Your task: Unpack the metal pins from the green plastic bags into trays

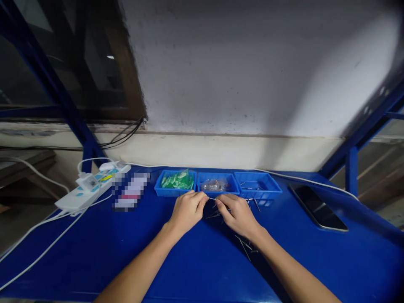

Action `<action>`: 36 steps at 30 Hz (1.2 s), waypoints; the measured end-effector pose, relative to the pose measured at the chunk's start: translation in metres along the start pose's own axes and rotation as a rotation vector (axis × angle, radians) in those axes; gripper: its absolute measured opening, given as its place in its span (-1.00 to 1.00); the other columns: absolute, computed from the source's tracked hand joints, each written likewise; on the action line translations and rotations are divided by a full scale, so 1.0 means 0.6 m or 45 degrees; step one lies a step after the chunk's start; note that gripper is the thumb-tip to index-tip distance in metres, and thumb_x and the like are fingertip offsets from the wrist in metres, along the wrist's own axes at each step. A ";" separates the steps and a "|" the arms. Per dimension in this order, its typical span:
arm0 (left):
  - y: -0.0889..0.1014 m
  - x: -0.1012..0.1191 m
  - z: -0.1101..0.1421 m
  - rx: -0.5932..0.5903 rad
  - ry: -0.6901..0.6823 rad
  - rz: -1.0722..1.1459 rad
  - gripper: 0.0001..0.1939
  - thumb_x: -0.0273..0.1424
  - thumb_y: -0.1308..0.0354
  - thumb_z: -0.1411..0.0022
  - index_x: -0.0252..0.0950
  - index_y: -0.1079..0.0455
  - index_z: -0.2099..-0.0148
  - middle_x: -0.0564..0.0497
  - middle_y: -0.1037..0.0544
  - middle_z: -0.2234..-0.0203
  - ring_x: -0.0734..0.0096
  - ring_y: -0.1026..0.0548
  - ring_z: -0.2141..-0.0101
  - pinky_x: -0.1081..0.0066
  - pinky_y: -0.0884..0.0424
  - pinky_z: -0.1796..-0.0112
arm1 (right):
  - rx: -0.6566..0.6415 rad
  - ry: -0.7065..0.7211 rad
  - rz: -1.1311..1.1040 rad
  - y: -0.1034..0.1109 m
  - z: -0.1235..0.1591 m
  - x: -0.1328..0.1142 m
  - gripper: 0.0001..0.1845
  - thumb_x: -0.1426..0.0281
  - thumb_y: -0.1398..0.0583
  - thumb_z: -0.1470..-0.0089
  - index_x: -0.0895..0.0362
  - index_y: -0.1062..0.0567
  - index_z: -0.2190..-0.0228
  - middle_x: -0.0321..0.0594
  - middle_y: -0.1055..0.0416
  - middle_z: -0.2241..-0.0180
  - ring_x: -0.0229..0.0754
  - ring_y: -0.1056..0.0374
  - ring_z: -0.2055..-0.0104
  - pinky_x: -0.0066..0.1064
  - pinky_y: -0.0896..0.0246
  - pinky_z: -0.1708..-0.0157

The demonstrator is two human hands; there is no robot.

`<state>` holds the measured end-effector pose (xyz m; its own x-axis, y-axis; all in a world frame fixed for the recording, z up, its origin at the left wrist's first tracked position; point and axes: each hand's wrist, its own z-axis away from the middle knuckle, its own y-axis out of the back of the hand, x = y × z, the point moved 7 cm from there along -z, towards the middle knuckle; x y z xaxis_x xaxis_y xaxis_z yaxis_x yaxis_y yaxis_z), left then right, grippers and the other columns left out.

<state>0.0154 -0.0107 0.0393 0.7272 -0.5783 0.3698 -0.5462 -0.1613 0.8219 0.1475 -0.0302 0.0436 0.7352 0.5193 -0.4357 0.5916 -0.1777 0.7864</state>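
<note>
My left hand (pixel 188 209) and my right hand (pixel 237 212) face each other over the blue table, just in front of the bins. Between their fingertips runs a thin metal rod (pixel 212 197), each hand pinching one end; its exact kind is too small to tell. Loose thin metal pieces (pixel 213 213) lie under and beside my right hand, and more metal pieces (pixel 245 245) rest by the right wrist. Behind the hands stand a blue bin with green packets (pixel 177 180), a blue bin with clear bags (pixel 215 185) and a blue bin with a few thin pieces (pixel 257 185).
At the left lies a white power strip (pixel 80 195) with plugs and trailing white cables (pixel 47 248). A pixelated item (pixel 131 192) sits beside it. A black phone (pixel 318 207) lies at the right. Blue frame posts (pixel 351 168) and a grey wall (pixel 233 71) bound the table (pixel 189 269).
</note>
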 end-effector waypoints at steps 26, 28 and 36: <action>0.000 0.028 0.001 0.015 -0.195 0.168 -0.68 -0.36 0.12 -0.33 -0.27 -0.35 0.43 0.03 -0.45 0.53 0.40 -0.34 0.42 0.39 -0.26 0.32 | 0.078 -0.206 -0.369 -0.006 0.002 0.021 -0.67 0.22 0.05 -0.21 0.12 -0.33 0.47 -0.36 -0.26 0.64 -0.30 -0.20 0.59 -0.47 -0.05 0.51; -0.002 0.028 0.001 -0.031 -0.188 0.167 -0.65 -0.36 0.15 -0.34 -0.28 -0.31 0.46 0.03 -0.43 0.55 0.41 -0.33 0.44 0.40 -0.25 0.33 | 0.134 -0.148 -0.275 0.003 0.003 0.019 -0.78 0.25 -0.01 -0.18 0.12 -0.33 0.27 -0.35 -0.30 0.58 -0.27 -0.23 0.56 -0.46 -0.07 0.50; -0.015 0.010 0.000 -0.121 -0.038 0.284 -0.59 -0.29 0.21 -0.36 -0.26 -0.32 0.46 0.05 -0.46 0.56 0.42 -0.41 0.43 0.44 -0.27 0.34 | 0.091 0.063 -0.145 0.013 0.000 0.005 -0.82 0.35 0.03 -0.21 0.11 -0.32 0.36 -0.24 -0.39 0.49 -0.25 -0.30 0.50 -0.45 -0.11 0.45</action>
<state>0.0245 -0.0124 0.0343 0.5796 -0.6149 0.5348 -0.6491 0.0484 0.7591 0.1542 -0.0301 0.0487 0.6458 0.5796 -0.4971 0.6936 -0.1731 0.6993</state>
